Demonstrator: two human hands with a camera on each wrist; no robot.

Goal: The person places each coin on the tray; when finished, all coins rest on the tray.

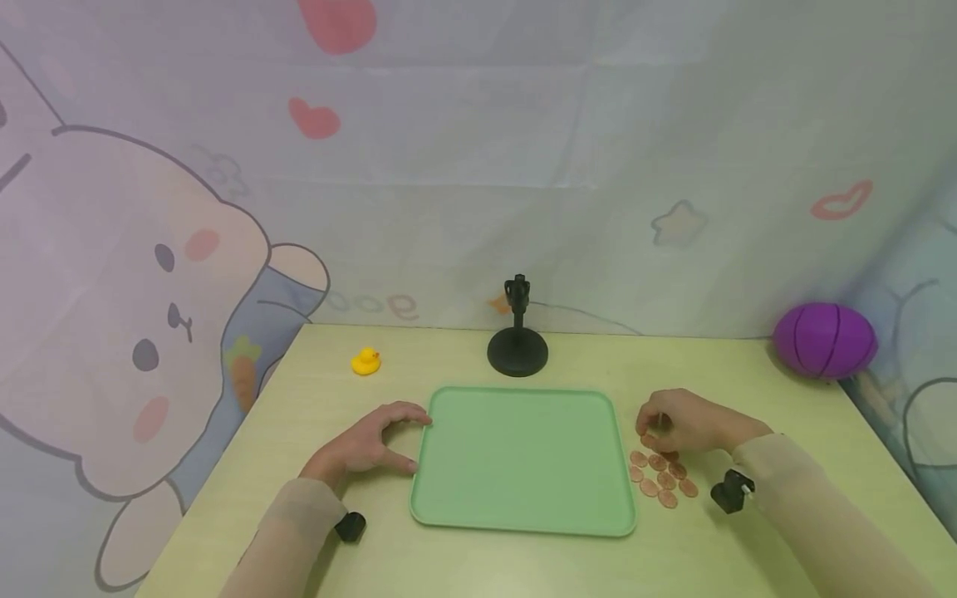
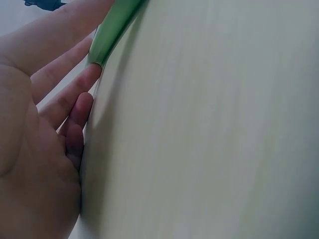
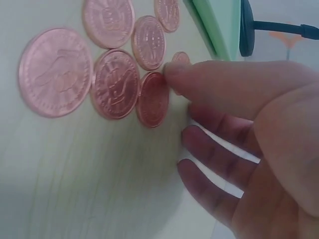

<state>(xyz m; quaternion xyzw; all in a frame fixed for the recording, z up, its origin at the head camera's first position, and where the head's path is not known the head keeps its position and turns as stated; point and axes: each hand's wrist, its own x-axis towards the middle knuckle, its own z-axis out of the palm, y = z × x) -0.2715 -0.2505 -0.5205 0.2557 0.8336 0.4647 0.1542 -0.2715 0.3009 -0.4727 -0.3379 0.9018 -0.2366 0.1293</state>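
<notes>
A light green tray (image 1: 523, 529) lies flat on the table. At its left edge is my left hand (image 1: 374, 438), thumb and fingers spread apart, with fingertips touching the rim. The left wrist view shows a finger against the green tray corner (image 2: 105, 45). To the right of the tray, several copper coins (image 1: 668, 498) lie in a loose cluster. Above them my right hand (image 1: 684, 419) has curled fingers and pinches a copper coin at its fingertips. The thumb hides part of that grip in the right wrist view, beside flat coins (image 3: 114, 83).
A black stand (image 1: 517, 352) with a round base stands behind the tray. A small yellow rubber duck (image 1: 365, 362) sits at the back left, and a purple ball (image 1: 825, 340) at the back right corner. A patterned cloth (image 1: 478, 166) hangs behind the table.
</notes>
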